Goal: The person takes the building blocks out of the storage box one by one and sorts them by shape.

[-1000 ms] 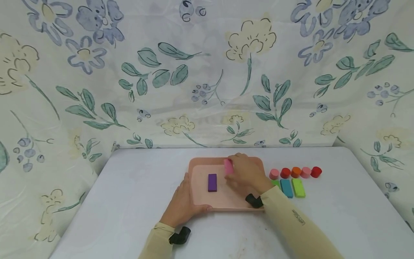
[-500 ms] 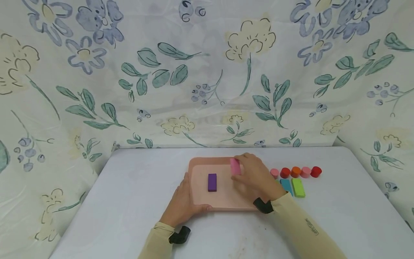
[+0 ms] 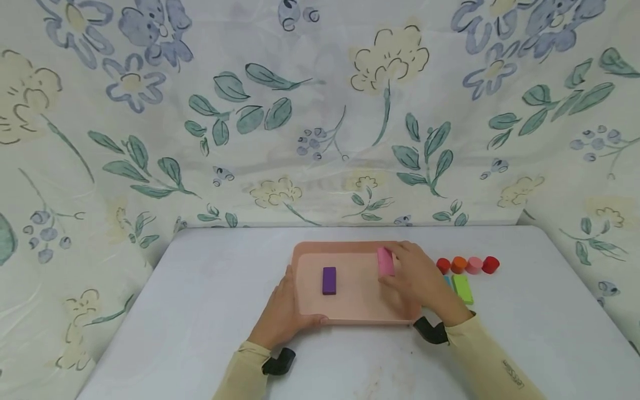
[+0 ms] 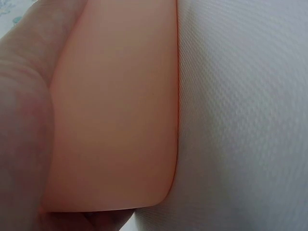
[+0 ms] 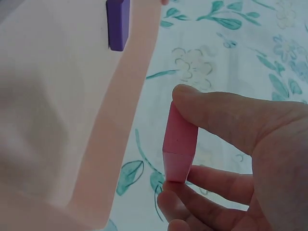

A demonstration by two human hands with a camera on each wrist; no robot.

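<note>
A peach-coloured tray (image 3: 357,321) lies on the white table. My left hand (image 3: 281,311) rests against its front left corner, fingers stretched along the left side and thumb along the front wall; the left wrist view shows that tray wall (image 4: 113,115) close up. Inside the tray sits a purple rectangular block (image 3: 329,280). Over the tray's right part, my right hand (image 3: 417,280) pinches a pink rectangular block (image 3: 385,261) between thumb and fingers. In the right wrist view this pink block (image 5: 179,137) is held upright, clear of the hand's palm.
Right of the tray stands a row of small round pieces: red (image 3: 443,265), orange (image 3: 459,265), pink (image 3: 474,265) and dark red (image 3: 491,265). In front lie a lime-green block (image 3: 463,289) and a blue block (image 3: 448,281), partly hidden by my right hand. Floral cloth (image 3: 320,139) hangs behind.
My right hand has moved rightward across the tray, carrying the pink block with it, and now covers some of the pieces on the right. My left hand has stayed at the tray's corner.
</note>
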